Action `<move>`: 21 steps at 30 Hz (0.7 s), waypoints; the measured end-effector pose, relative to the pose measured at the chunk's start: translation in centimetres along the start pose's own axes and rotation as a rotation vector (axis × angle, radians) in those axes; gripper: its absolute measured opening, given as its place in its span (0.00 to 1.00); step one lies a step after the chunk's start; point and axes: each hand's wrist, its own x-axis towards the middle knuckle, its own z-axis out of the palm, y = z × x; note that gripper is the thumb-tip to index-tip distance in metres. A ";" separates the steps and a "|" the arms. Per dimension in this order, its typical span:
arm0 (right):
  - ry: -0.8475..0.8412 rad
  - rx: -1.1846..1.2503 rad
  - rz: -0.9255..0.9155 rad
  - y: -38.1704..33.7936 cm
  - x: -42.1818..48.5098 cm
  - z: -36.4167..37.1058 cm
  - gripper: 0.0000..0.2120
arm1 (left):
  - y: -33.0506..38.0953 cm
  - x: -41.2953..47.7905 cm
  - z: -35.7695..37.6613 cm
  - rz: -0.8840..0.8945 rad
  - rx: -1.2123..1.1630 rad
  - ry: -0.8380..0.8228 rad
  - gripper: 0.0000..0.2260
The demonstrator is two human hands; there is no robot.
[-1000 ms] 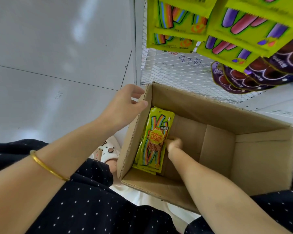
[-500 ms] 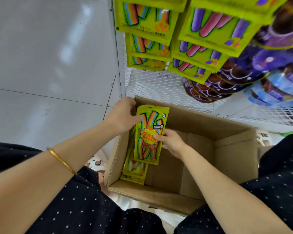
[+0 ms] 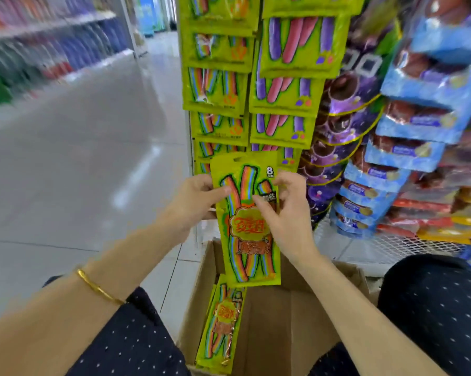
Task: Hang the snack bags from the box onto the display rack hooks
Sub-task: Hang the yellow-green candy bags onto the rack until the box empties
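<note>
Now clear of the box (image 3: 283, 321), a bag (image 3: 245, 221) is held upright before the lowest green packs (image 3: 204, 150) on the rack (image 3: 391, 248), the left hand (image 3: 193, 202) pinching its left edge, the right hand (image 3: 285, 213) its upper right. Light, limp and slick, it is probably best gripped near the top hole. Half a second ago it sat at the box mouth.

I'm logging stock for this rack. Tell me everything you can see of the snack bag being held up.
The snack bag is a glossy lime-green pouch printed with rainbow strips, a round orange-and-yellow logo and a white 8. A hang hole sits near its top edge. It is upright above the cardboard box, before the rack's hanging bags. The left hand pinches its left edge, the right hand its upper right.
</note>
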 end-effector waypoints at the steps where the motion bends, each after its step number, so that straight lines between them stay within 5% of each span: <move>1: -0.002 -0.054 -0.071 -1.4 1.3 -0.3 0.14 | 2.1 -0.3 -0.5 0.045 -0.009 -0.007 0.07; 4: 0.005 -0.087 -0.162 -5.9 5.7 -1.5 0.12 | 8.3 -1.0 -2.2 0.158 0.011 -0.025 0.03; 9: 0.137 -0.003 -0.249 -13.4 14.1 -4.4 0.16 | 19.5 0.0 -6.1 0.375 -0.031 0.026 0.13; 16: 0.258 -0.001 -0.456 -22.2 25.7 -8.4 0.18 | 37.1 4.4 -10.4 0.814 -0.100 0.358 0.07; 21: 0.275 -0.065 -0.484 -26.0 32.5 -8.4 0.18 | 43.7 7.1 -11.2 0.809 -0.161 0.450 0.12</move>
